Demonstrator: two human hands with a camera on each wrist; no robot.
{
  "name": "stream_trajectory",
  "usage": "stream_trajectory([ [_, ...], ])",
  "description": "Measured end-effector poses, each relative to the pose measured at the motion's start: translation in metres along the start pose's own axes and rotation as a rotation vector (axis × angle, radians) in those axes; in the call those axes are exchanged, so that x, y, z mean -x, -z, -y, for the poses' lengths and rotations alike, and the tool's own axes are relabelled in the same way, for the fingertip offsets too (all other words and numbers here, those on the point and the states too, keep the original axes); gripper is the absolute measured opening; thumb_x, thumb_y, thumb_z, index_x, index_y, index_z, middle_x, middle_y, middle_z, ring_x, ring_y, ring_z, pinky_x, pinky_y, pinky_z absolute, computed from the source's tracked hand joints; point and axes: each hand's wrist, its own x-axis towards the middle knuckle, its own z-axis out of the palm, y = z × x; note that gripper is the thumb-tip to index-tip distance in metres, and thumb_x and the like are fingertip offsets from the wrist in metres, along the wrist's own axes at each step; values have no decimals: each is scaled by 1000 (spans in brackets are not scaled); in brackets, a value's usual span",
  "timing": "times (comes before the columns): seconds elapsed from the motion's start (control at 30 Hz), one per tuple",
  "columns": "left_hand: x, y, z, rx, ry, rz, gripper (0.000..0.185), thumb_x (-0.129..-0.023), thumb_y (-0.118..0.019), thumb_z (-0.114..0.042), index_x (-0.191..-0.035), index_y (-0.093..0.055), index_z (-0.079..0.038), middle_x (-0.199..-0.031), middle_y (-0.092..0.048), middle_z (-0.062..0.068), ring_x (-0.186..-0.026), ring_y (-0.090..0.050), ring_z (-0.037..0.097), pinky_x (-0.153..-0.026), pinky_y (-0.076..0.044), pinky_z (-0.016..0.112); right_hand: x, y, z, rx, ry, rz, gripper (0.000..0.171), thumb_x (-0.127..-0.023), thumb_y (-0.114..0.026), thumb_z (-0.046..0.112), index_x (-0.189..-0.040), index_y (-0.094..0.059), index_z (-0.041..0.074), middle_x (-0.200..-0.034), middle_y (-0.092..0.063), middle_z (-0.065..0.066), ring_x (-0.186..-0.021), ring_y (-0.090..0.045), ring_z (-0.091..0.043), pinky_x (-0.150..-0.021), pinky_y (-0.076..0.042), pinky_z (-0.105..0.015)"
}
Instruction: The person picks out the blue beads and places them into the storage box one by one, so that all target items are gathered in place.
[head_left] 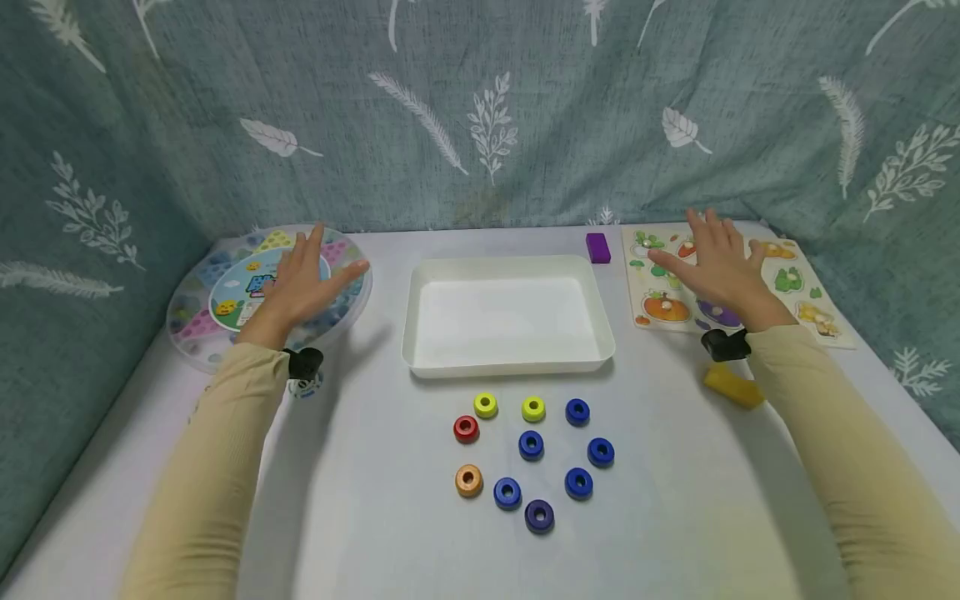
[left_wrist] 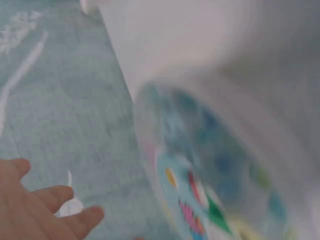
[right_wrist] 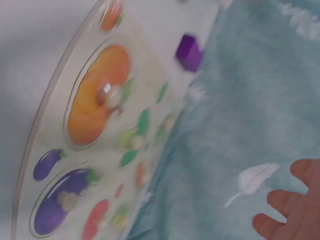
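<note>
My left hand (head_left: 303, 283) is held with fingers spread over a round clear case (head_left: 197, 329) of colourful pieces, holding nothing. On the other side, my right hand (head_left: 722, 265) spreads its fingers above a wooden vegetable puzzle board (head_left: 813, 287), also holding nothing. A white rectangular tray (head_left: 510, 368) lies between the hands. In front of it are several blue rings (head_left: 601, 452), two yellow rings (head_left: 485, 406), a red ring (head_left: 466, 429), an orange ring (head_left: 468, 481) and a dark purple ring (head_left: 539, 517).
A purple block (head_left: 597, 248) lies behind the tray's right corner. Beside the right forearm is a yellow block (head_left: 733, 386). A small printed round item (head_left: 306, 385) lies partly under the left wrist. Leaf-patterned green cloth (head_left: 525, 117) hangs behind the white table.
</note>
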Motion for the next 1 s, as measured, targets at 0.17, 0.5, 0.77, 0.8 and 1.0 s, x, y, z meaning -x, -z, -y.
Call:
stream_trajectory([
  [0.17, 2, -18, -12, 290, -121, -28, 100, -87, -58, -53, -150, 15, -29, -156, 15, 9, -139, -5, 43, -103, -17, 68, 24, 3, 15, -59, 77, -122, 94, -89, -42, 64, -152, -1, 7, -148, -17, -30, -129, -17, -51, -95, -9, -71],
  [0.5, 3, -51, -25, 437, -201, 132, 101, -87, -69, -28, -151, 9, -33, -152, -10, 20, -92, -56, 39, -71, -50, 45, 102, -38, 37, -328, 287, -176, 70, -88, -68, 23, -146, -32, 5, -97, -53, -14, -79, -45, -23, -65, -37, -31],
  [0.77, 2, -66, -21, 518, -134, 292, 95, -90, -65, -18, -152, 6, -31, -153, -12, 16, -97, -51, 32, -67, -49, 35, 144, -87, 34, -551, 334, 26, 54, -81, -74, 7, -130, -50, 3, -76, -52, 1, -61, -46, -11, -50, -40, -21],
  [0.8, 3, -68, -20, 531, -130, 304, 94, -90, -64, -16, -152, 5, -31, -153, -12, 16, -102, -51, 32, -66, -50, 34, 146, -91, 33, -572, 348, 55, 52, -81, -74, 6, -128, -52, 2, -75, -53, 2, -60, -47, -11, -49, -41, -21],
  [1.0, 0, -78, -14, 597, -127, 362, 87, -91, -60, -7, -154, -2, -25, -152, -11, 19, -120, -42, 38, -64, -49, 29, 152, -106, 32, -614, 366, 224, 48, -81, -75, 11, -123, -55, 2, -74, -53, 3, -58, -47, -10, -49, -42, -20],
])
